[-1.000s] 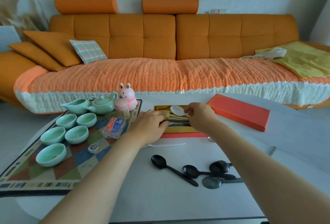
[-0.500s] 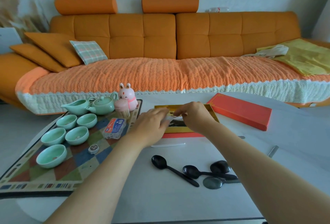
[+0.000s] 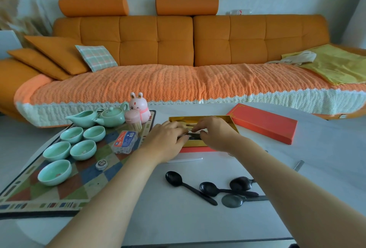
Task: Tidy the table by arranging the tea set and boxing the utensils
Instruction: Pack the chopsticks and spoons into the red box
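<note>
We look down from head height at a pale table (image 3: 178, 224) in front of an orange sofa (image 3: 138, 42). Both bare hands meet over an open gold-lined box (image 3: 200, 118) near the middle of the table. The left hand (image 3: 168, 139) lies with fairly straight fingers, their tips touching a bundle of dark utensils (image 3: 194, 138) inside the box. The right hand (image 3: 214, 133) has its fingers curled down, pinching the same bundle. The box's red lid (image 3: 263, 124) lies apart, to the right.

Four black spoons (image 3: 210, 189) lie loose on the table nearer to us, three of them overlapping, not yet boxed. To the left, a green teapot (image 3: 111, 117), a pitcher (image 3: 83, 120) and five cups (image 3: 84, 149) stand on a patterned mat (image 3: 65, 192).

We judge the main risk to be inside the box. The bundle looks crowded, so pieces could cross and ride up. That could stop the lid from closing or leave no room for the four spoons. A push from both hands could also slide the box toward the mat. On a reach back for the spoons, the left forearm would pass near the cups and could knock one.
</note>
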Demonstrator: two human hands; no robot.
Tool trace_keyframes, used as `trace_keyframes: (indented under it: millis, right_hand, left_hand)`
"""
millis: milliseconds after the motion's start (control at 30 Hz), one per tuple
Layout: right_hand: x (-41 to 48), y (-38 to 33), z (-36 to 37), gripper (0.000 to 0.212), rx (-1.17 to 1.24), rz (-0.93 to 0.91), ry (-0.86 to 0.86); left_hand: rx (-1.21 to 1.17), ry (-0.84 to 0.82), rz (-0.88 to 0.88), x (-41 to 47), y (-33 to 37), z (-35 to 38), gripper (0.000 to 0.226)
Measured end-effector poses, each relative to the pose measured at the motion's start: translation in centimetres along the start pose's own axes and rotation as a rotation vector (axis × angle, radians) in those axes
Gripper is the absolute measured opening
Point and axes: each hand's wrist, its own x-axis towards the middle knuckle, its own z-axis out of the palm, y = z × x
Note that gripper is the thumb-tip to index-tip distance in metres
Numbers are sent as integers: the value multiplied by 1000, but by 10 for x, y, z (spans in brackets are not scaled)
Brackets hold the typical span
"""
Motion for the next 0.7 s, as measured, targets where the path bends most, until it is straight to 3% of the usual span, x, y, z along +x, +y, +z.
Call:
trace_keyframes:
  millis: [167,300,467,700]
  right_hand:
    - [-12,8,-11,43,84,-18,153]
    - [-32,14,-32,32,73,-18,231]
    - [-67,29,-46,27,-99,22,41]
    - [-102,53,-46,42,-291,102,-116]
  left_hand:
    - [-83,28,-21,-4,8,-5,42]
    - [-146,125,49,0,34,-7,34]
    - [-189,93,134,1,75,-2,18]
    - [-177,-83,156,0,108,12,24]
